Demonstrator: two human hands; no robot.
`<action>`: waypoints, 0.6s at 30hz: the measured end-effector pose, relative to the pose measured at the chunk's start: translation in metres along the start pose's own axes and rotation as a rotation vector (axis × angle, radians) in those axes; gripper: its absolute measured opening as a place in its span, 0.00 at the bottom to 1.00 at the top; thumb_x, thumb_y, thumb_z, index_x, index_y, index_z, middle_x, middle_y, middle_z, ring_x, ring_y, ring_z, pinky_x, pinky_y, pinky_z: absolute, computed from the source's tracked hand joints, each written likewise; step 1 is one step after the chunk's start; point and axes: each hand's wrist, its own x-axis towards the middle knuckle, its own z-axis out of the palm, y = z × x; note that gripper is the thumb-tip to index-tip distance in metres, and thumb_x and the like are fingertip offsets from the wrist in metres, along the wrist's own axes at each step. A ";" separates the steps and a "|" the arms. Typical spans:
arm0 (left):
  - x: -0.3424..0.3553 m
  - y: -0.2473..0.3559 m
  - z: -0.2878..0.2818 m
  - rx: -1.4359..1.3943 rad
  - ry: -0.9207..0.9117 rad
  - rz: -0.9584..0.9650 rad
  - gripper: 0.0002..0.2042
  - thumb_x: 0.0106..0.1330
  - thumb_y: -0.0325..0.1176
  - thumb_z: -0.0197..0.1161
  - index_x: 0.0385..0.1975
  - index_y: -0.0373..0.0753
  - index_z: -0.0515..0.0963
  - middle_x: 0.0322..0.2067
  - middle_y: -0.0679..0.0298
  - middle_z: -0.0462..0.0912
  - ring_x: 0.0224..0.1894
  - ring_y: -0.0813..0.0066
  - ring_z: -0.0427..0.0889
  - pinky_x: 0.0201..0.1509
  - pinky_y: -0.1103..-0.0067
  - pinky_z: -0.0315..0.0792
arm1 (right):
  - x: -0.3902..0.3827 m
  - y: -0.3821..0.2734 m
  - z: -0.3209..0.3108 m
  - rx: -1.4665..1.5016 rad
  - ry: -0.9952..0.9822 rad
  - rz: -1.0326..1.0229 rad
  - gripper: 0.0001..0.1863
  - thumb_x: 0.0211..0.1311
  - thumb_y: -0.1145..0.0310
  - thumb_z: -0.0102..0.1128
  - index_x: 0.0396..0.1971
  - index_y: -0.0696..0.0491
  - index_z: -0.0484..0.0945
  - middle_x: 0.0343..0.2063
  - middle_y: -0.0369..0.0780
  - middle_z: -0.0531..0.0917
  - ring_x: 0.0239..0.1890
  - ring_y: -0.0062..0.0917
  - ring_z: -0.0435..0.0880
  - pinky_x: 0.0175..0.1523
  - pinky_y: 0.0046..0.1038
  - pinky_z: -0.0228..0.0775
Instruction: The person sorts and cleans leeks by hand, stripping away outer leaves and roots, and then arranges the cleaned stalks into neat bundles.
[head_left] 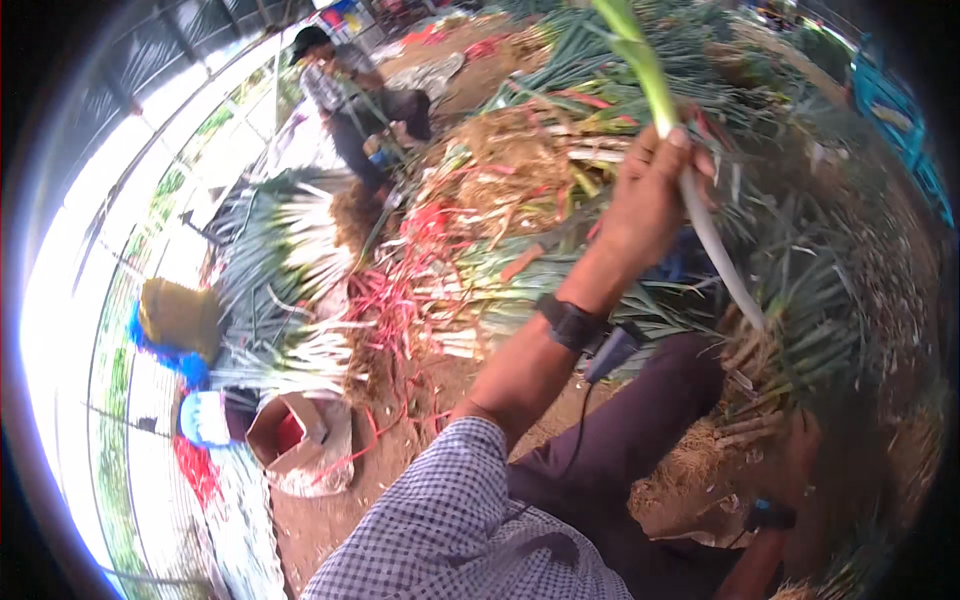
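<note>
My left hand is raised at the upper right, its fingers closed around the stalk of a long green onion. The green top of that onion rises out of the upper edge, and its white shank curves down toward a pile. At the lower right, my right hand is low beside a heap of green onions with brown roots. It lies in shadow and is blurred, so its fingers do not show clearly. Both wrists wear dark bands with small devices.
Bundles of green onions lie at the left, beside red ties strewn on the dirt floor. An open cardboard box stands near a yellow-brown bundle. Another person sits at the far left. A blue crate is at the far right.
</note>
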 end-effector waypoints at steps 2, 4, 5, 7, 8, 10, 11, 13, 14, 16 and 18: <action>-0.008 0.037 -0.045 0.120 0.114 0.072 0.14 0.73 0.33 0.53 0.55 0.40 0.65 0.33 0.62 0.79 0.30 0.74 0.80 0.36 0.76 0.77 | 0.032 0.064 -0.003 -0.024 0.077 -0.054 0.21 0.67 0.61 0.55 0.50 0.63 0.77 0.39 0.44 0.81 0.38 0.26 0.78 0.42 0.28 0.73; -0.034 0.069 -0.091 0.189 0.242 0.105 0.15 0.72 0.29 0.54 0.56 0.41 0.64 0.37 0.60 0.80 0.34 0.70 0.82 0.40 0.72 0.79 | 0.051 0.111 -0.010 -0.036 0.152 -0.102 0.22 0.67 0.60 0.54 0.49 0.63 0.77 0.37 0.45 0.81 0.37 0.26 0.78 0.42 0.28 0.72; -0.048 0.081 -0.119 0.219 0.305 0.124 0.16 0.71 0.27 0.54 0.56 0.41 0.63 0.39 0.59 0.80 0.36 0.68 0.83 0.41 0.71 0.79 | 0.057 0.120 -0.014 -0.046 0.155 -0.184 0.23 0.67 0.59 0.53 0.50 0.64 0.76 0.37 0.46 0.81 0.37 0.28 0.78 0.43 0.30 0.72; -0.085 0.100 -0.168 0.273 0.444 0.208 0.17 0.72 0.26 0.53 0.58 0.41 0.62 0.38 0.58 0.80 0.37 0.67 0.83 0.42 0.71 0.79 | 0.062 0.118 -0.005 -0.062 0.124 -0.275 0.24 0.68 0.58 0.52 0.50 0.64 0.76 0.38 0.46 0.81 0.38 0.29 0.78 0.45 0.32 0.72; -0.103 0.111 -0.195 0.331 0.471 0.240 0.20 0.72 0.27 0.52 0.62 0.42 0.58 0.39 0.56 0.80 0.38 0.64 0.83 0.44 0.68 0.80 | 0.062 0.110 -0.004 -0.150 0.090 -0.214 0.24 0.69 0.57 0.51 0.51 0.65 0.75 0.39 0.48 0.82 0.39 0.31 0.79 0.47 0.32 0.71; -0.139 0.138 -0.240 0.415 0.549 0.287 0.22 0.73 0.27 0.50 0.64 0.43 0.55 0.40 0.54 0.80 0.39 0.62 0.83 0.46 0.65 0.80 | 0.063 0.083 0.004 -0.241 0.045 -0.173 0.25 0.69 0.57 0.50 0.51 0.66 0.75 0.40 0.49 0.82 0.40 0.34 0.79 0.49 0.33 0.70; -0.158 0.159 -0.255 0.449 0.602 0.306 0.22 0.72 0.28 0.51 0.64 0.42 0.56 0.40 0.54 0.80 0.39 0.63 0.83 0.46 0.66 0.80 | 0.057 0.062 0.020 -0.233 0.025 -0.189 0.25 0.69 0.57 0.50 0.51 0.67 0.75 0.41 0.51 0.82 0.41 0.35 0.79 0.50 0.34 0.70; -0.183 0.193 -0.275 0.489 0.791 0.308 0.19 0.72 0.28 0.53 0.61 0.41 0.60 0.38 0.55 0.81 0.38 0.65 0.83 0.44 0.67 0.81 | 0.057 0.034 0.029 -0.244 0.028 -0.214 0.25 0.70 0.58 0.49 0.50 0.68 0.75 0.42 0.52 0.82 0.42 0.36 0.80 0.51 0.35 0.69; -0.196 0.214 -0.295 0.515 0.809 0.314 0.18 0.72 0.29 0.53 0.60 0.41 0.62 0.37 0.56 0.81 0.37 0.66 0.83 0.42 0.69 0.81 | 0.058 0.027 0.035 -0.137 0.067 -0.175 0.26 0.70 0.57 0.49 0.51 0.68 0.74 0.44 0.53 0.81 0.45 0.37 0.79 0.53 0.35 0.68; -0.216 0.262 -0.328 0.590 0.933 0.352 0.16 0.71 0.30 0.55 0.57 0.39 0.66 0.35 0.57 0.81 0.35 0.67 0.82 0.38 0.72 0.80 | 0.062 0.007 0.040 -0.035 0.103 -0.144 0.26 0.71 0.57 0.48 0.52 0.68 0.73 0.47 0.54 0.80 0.48 0.37 0.78 0.55 0.34 0.67; -0.250 0.342 -0.369 0.716 1.068 0.386 0.15 0.70 0.29 0.56 0.54 0.36 0.66 0.33 0.55 0.82 0.33 0.66 0.83 0.36 0.73 0.81 | 0.053 -0.050 0.054 -0.184 -0.082 -0.155 0.27 0.71 0.57 0.48 0.57 0.67 0.71 0.54 0.52 0.77 0.55 0.36 0.75 0.61 0.32 0.63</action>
